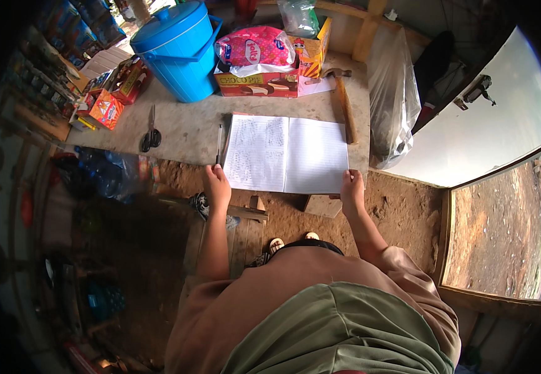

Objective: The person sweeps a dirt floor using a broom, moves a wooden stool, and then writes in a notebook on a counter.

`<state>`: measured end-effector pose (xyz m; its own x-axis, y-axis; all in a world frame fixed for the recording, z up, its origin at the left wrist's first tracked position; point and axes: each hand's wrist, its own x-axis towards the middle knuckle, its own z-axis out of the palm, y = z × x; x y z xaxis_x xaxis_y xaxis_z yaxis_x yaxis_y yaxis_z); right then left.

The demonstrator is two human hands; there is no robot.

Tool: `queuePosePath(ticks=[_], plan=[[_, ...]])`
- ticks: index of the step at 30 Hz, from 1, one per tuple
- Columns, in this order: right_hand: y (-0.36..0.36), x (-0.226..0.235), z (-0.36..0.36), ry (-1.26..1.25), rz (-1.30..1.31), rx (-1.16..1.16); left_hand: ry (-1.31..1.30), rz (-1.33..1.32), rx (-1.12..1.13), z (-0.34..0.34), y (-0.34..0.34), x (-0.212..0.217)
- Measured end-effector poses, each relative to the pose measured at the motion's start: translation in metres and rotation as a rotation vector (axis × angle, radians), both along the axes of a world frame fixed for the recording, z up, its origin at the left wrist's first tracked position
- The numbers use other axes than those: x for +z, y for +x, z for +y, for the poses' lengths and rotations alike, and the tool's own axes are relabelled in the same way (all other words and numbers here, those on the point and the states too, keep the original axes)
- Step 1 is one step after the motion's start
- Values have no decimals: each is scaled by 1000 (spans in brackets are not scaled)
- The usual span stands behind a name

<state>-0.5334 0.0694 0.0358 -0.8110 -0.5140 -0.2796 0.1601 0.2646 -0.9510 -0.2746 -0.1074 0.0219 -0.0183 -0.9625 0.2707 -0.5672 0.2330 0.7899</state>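
An open lined notebook [316,156] lies at the near edge of the table, handwriting filling its left page and the right page bare of writing. My right hand [352,187] is closed on its lower right corner, thumb on top. Beside the lower left corner, my left hand [218,187] has its fingers curled around the end of a pen [220,144], which points away from me along the notebook's left edge. The underside of both hands is hidden. A hammer [347,112] with a wooden handle lies along the notebook's right side.
Black-handled scissors [151,137] lie on the table [183,128] at left. Behind stand a blue lidded bucket [183,59], a red snack box [258,84] with a pink package [256,50] on it, and a yellow box [311,53]. A clear plastic bag [395,100] hangs at right.
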Motion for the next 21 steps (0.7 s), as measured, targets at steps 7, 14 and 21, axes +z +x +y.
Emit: queuePosePath(ticks=[7,14,21], plan=[[-3,7,-10,104,57,167,172,237,-125,4,6,19],[-53,6,-53,338,650,266,367,326,-150,38,21,30],[-98,31,-88,609,686,368,475,438,-299,74,-7,28]])
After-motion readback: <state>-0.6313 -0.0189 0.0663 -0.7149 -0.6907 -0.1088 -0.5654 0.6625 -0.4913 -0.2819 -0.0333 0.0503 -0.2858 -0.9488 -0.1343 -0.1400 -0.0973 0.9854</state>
